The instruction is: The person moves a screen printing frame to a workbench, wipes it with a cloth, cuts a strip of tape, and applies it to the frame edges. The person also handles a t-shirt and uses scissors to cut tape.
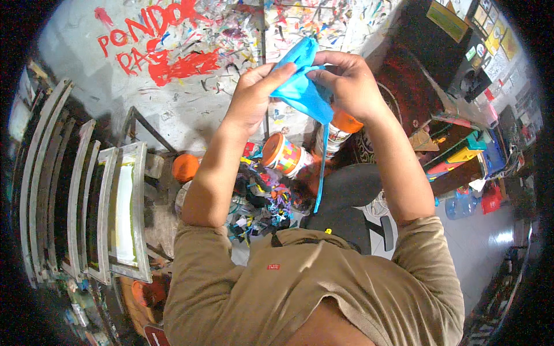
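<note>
Out in front of my chest, a small piece of bright blue cloth is held up between both hands, folded or bunched toward its top. A long thin blue strip hangs from its lower right corner. My left hand grips the cloth's left side, thumb laid over its front. On the right edge, my right hand pinches it between thumb and curled fingers. Whether the cloth is a pouch or a flat piece, I cannot tell.
Several screen-printing frames stand racked at the left. Below my hands are a colourful bucket, a heap of coloured scraps and a black chair. A paint-smeared wall rises ahead; an orange round lid is near my left forearm.
</note>
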Demonstrator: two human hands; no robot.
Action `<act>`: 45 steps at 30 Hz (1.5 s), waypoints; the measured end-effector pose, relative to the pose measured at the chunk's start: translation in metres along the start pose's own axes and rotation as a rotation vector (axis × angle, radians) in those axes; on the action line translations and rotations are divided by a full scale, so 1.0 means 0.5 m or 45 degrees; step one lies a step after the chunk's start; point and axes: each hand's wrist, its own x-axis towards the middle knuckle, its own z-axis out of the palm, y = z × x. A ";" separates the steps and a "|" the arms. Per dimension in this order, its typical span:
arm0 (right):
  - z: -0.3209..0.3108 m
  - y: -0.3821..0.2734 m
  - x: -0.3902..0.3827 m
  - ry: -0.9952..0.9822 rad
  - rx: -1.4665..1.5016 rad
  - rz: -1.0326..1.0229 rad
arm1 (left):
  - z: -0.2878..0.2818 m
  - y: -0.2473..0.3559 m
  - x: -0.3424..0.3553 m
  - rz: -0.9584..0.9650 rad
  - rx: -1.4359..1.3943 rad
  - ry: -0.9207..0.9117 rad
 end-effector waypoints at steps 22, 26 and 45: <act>-0.202 0.245 -0.488 0.220 -0.204 0.845 | -0.601 -0.146 0.249 0.402 2.090 0.688; -0.219 0.369 -0.727 0.358 -0.126 1.339 | -0.434 -0.118 0.157 0.080 1.304 0.939; -0.070 0.514 -1.031 0.103 0.066 1.969 | -0.471 -0.969 -0.558 -1.429 1.368 0.112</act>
